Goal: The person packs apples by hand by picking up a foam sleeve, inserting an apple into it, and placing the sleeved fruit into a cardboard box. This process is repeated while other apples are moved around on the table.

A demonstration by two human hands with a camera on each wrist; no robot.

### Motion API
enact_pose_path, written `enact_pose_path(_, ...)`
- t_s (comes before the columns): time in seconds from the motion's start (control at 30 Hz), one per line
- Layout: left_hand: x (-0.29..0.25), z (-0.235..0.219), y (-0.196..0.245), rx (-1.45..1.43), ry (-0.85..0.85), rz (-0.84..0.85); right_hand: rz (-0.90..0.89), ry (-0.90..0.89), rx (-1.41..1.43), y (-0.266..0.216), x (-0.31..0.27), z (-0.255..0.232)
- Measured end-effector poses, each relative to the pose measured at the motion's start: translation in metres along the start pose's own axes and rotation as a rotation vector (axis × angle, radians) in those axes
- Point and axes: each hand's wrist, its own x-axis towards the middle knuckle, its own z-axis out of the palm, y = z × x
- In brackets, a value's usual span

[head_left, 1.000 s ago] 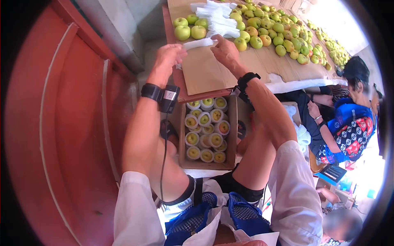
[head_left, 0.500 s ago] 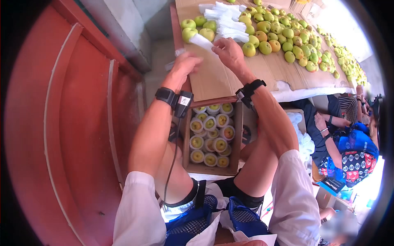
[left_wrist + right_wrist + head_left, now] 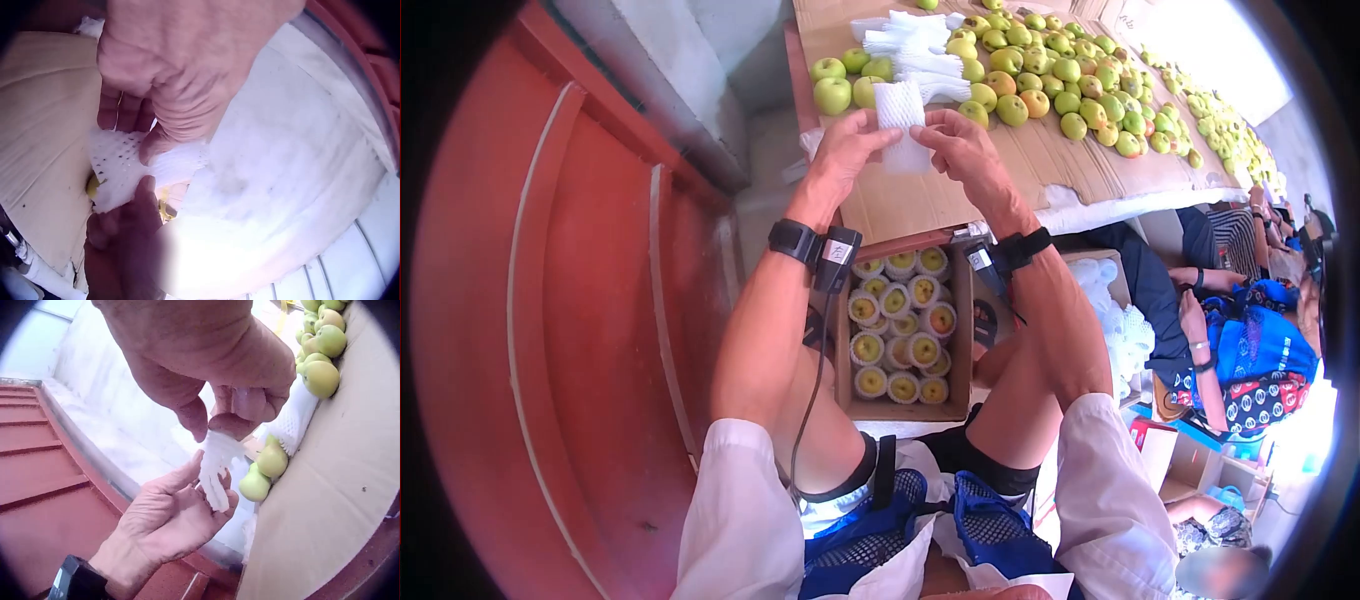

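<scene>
A white foam fruit net [image 3: 903, 115] is held up over the cardboard-covered table edge between both hands. On its left side, my left hand [image 3: 847, 158] pinches it, the thumb lying across the mesh in the left wrist view. My right hand [image 3: 967, 152] pinches the opposite edge between thumb and fingers; in the right wrist view the net [image 3: 215, 469] hangs from those fingertips in front of the left palm. Just beyond stand a few green apples [image 3: 832, 95], beside a pile of flat foam nets [image 3: 912, 42].
Below the table edge, between the knees, sits a cardboard box [image 3: 966, 340] of net-wrapped apples [image 3: 895, 300]. Loose apples [image 3: 1090, 90] cover the table's back right. A red panelled surface [image 3: 530, 300] rises at left. At right are a box of white nets [image 3: 1125, 330] and a seated person [image 3: 1250, 340].
Half a second ago the right hand alone held the net, angled toward the apples, while the left hand was lower and apart. Now the left hand pinches it too, and the net stands upright and wider.
</scene>
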Motion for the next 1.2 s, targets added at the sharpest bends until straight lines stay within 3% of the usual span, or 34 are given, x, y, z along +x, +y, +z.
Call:
enact_pose_path(0.17, 0.005, 0.008, -0.004, 0.041, 0.030, 0.015, -0.080, 0.083, -0.029, 0.020, 0.012, -0.007)
enact_pose_path(0.27, 0.009, 0.009, -0.007, 0.143, 0.113, 0.056, -0.227, 0.258, -0.165, 0.019, 0.013, -0.003)
enact_pose_path(0.47, 0.016, 0.009, -0.016, 0.501, 0.326, 0.205, 0.136, 0.037, 0.191, -0.019, -0.012, -0.004)
enact_pose_path(0.6, 0.013, 0.018, -0.009, 0.586, 0.373, 0.240, 0.192, 0.033, 0.279, -0.019, -0.008, -0.007)
enact_pose_path(0.9, 0.001, 0.035, 0.006, 0.754, 0.405, 0.496, 0.162, -0.050, 0.333, -0.002, -0.001, -0.012)
enact_pose_path(1.0, -0.003, 0.038, 0.007, 0.929, 0.336, 0.578, 0.106, -0.001, 0.314, -0.002, -0.001, -0.012)
enact_pose_path(1.2, -0.009, 0.055, 0.003, 0.617, 0.124, 0.441, -0.094, 0.149, 0.183, 0.005, 0.004, -0.012)
